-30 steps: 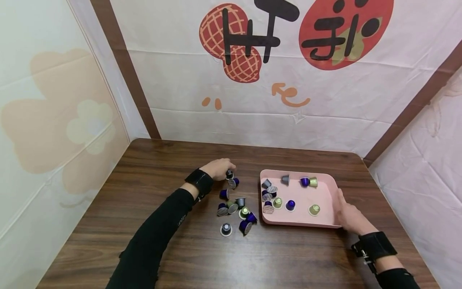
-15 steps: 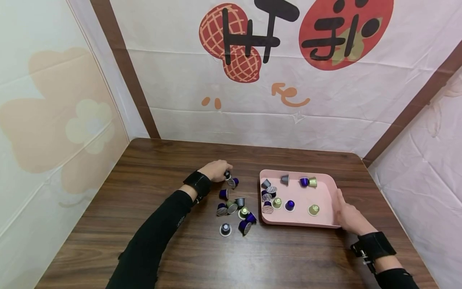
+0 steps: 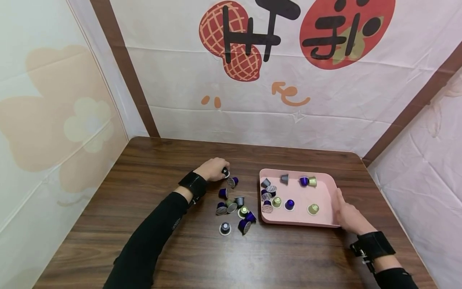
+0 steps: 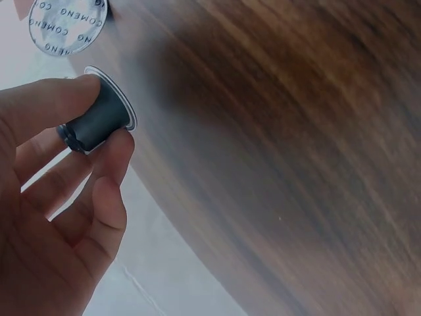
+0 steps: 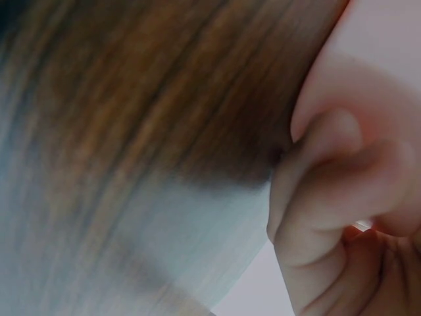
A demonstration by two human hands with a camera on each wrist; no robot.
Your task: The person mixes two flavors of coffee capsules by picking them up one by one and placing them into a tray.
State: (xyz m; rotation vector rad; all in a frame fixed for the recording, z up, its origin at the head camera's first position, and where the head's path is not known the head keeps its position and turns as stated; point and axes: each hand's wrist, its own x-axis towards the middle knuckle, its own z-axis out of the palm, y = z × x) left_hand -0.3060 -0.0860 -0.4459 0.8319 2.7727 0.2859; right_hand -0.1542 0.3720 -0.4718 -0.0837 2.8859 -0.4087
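My left hand (image 3: 213, 169) pinches a dark coffee capsule (image 4: 102, 118) between thumb and fingers, just beyond the loose pile. In the left wrist view the capsule's pale rim faces away from the palm. Nearest to it lies a purple capsule (image 3: 232, 182), its printed foil lid (image 4: 68, 25) showing. My right hand (image 3: 351, 214) grips the right side of a pink tray (image 3: 299, 221), its bent fingers (image 5: 342, 191) at the rim in the right wrist view. Inside the tray sit several purple, green and grey capsules, most along its left side.
Several loose capsules lie left of the tray, among them a silver one (image 3: 240, 201), a green one (image 3: 243, 212) and a purple one (image 3: 244, 226). A grey-topped capsule (image 3: 225, 228) stands nearest the front. Fabric walls (image 3: 252, 120) border the wooden table (image 3: 281, 257).
My left hand has drawn slightly left and back from the pile with the dark capsule, which now shows tilted in the fingers. The right hand stays at the tray.
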